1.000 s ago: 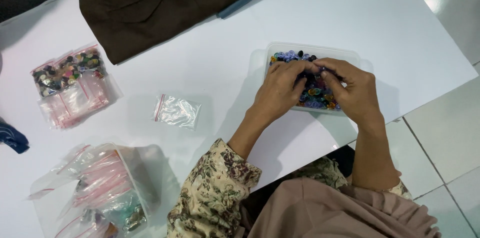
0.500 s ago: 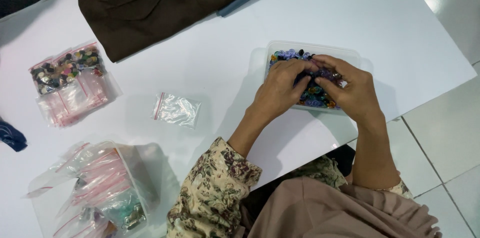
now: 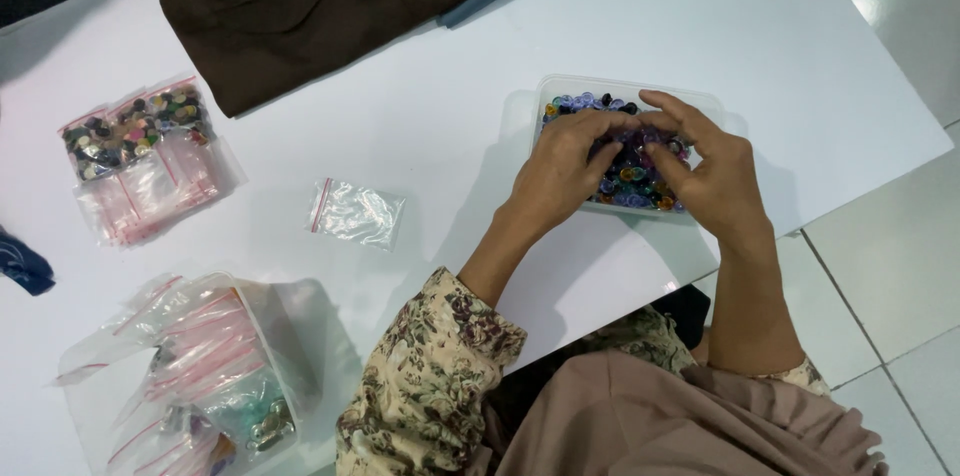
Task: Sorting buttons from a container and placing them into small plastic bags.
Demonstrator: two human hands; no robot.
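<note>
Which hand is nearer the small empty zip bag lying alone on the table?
Left. The left hand is over the bead container, on the side towards the zip bag; the right hand is farther away.

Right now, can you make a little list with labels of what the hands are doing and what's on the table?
Left hand: left hand over the clear tub, fingertips meeting the other hand's
Right hand: right hand over the same tub
Tub: clear plastic tub full of colourful buttons
Middle of table: one small clear zip bag, lying flat
Far left: bags of mixed buttons on a pile of zip bags
Near left: container of zip bags
Top: brown cloth
Surface: white table
</note>
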